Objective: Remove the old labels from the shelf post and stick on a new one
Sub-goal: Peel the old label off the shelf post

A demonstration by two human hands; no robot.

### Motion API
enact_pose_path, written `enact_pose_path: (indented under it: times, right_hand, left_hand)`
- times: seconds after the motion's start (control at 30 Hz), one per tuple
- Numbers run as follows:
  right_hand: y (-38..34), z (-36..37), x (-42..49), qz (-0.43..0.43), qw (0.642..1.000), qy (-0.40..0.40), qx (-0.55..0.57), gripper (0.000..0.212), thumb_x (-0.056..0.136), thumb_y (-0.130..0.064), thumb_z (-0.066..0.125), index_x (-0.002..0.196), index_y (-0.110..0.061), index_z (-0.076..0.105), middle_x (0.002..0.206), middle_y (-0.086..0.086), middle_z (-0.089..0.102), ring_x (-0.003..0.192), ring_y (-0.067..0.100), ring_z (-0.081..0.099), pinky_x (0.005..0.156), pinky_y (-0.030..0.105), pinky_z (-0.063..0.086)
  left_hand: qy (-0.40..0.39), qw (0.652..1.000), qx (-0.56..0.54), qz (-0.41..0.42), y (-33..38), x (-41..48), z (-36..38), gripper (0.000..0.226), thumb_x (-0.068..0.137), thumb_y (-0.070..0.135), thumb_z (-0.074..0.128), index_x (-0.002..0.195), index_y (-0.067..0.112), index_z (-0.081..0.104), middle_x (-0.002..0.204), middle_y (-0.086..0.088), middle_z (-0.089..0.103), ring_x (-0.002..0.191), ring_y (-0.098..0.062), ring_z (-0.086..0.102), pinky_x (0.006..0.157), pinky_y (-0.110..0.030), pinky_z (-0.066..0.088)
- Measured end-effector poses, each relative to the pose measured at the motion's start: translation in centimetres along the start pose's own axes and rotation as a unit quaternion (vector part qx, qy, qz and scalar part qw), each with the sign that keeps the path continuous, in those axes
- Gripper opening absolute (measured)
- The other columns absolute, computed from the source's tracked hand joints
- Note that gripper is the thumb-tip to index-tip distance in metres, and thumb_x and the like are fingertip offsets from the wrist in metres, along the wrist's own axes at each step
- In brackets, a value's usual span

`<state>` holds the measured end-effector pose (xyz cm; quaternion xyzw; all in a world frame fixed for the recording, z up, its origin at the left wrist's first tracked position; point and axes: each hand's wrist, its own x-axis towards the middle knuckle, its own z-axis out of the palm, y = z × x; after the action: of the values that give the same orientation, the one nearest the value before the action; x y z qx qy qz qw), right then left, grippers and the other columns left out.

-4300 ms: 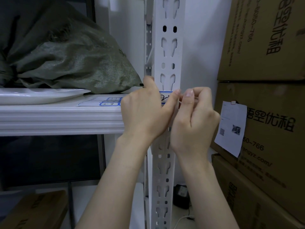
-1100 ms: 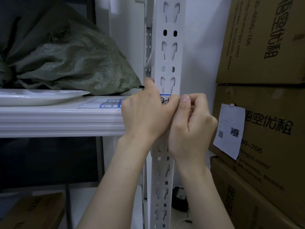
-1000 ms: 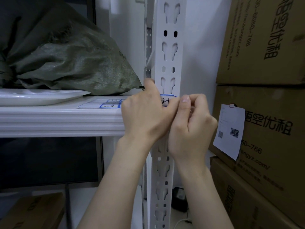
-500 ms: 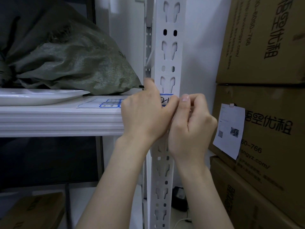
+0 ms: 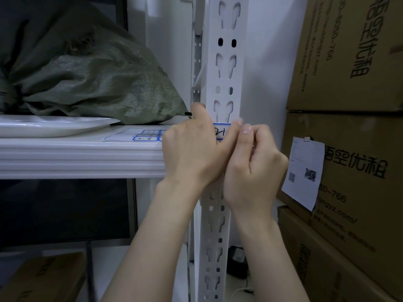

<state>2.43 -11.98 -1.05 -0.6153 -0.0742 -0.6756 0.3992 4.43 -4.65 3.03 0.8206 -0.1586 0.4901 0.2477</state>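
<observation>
White steel shelf post (image 5: 226, 68), at shelf height: my left hand (image 5: 192, 153) wraps round it, thumb laid across a blue-edged handwritten label (image 5: 222, 131) stuck on its front. My right hand (image 5: 255, 166), fingers curled, pinches the label's right edge, its thumb tip beside the left thumb. On the shelf (image 5: 76, 158) to the left lie a sheet of labels (image 5: 146, 136), a white plate (image 5: 54, 125) and a green sack (image 5: 98, 79). Cardboard boxes (image 5: 349, 62) stand stacked at right.

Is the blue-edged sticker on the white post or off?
On: the sticker lies flat on the post. Its edges are hidden, so cannot tell if peeling.
</observation>
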Motion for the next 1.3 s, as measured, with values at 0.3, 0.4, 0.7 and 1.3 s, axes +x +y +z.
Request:
enact_pose_path:
  times: [0.3,0.4,0.7,1.3]
  right_hand:
    - [0.07,0.09,-0.03,0.003,1.0,-0.001,0.0,0.037,0.1,-0.028,0.041,0.073,-0.008,0.056,0.052,-0.012,0.048,0.05,0.011,0.051,0.045,0.02,0.033]
    - [0.1,0.0,-0.06,0.004,1.0,-0.001,-0.003,0.037,0.1,-0.027,0.041,0.071,-0.008,0.056,0.052,-0.014,0.047,0.05,0.01,0.051,0.045,0.016,0.03]
    - [0.05,-0.03,-0.05,0.004,1.0,-0.005,-0.002,0.034,0.1,-0.026,0.041,0.074,-0.01,0.055,0.053,-0.017,0.045,0.05,0.006,0.051,0.046,0.012,0.03]
    - [0.13,-0.01,-0.13,0.006,1.0,-0.005,-0.003,0.033,0.1,-0.027,0.041,0.076,-0.01,0.056,0.054,-0.016,0.047,0.052,0.008,0.053,0.045,0.012,0.032]
  left_hand:
    - [-0.023,1.0,-0.004,0.011,-0.38,0.2,-0.07,0.044,0.093,0.057,0.032,0.091,0.014,0.029,0.072,0.0,0.05,0.067,-0.024,0.04,0.058,-0.036,0.021]
    - [-0.029,0.999,-0.013,0.015,-0.53,0.28,-0.13,0.042,0.093,0.056,0.034,0.091,0.014,0.028,0.071,0.001,0.05,0.067,-0.025,0.04,0.059,-0.036,0.022]
    - [-0.015,0.999,-0.023,0.02,-0.26,0.0,-0.26,0.045,0.088,0.059,0.036,0.089,0.014,0.029,0.062,0.006,0.044,0.063,-0.024,0.04,0.057,-0.036,0.019]
    - [-0.02,0.999,-0.016,0.03,-0.49,0.0,-0.2,0.044,0.09,0.057,0.035,0.09,0.014,0.028,0.071,0.002,0.052,0.065,-0.024,0.042,0.058,-0.035,0.021]
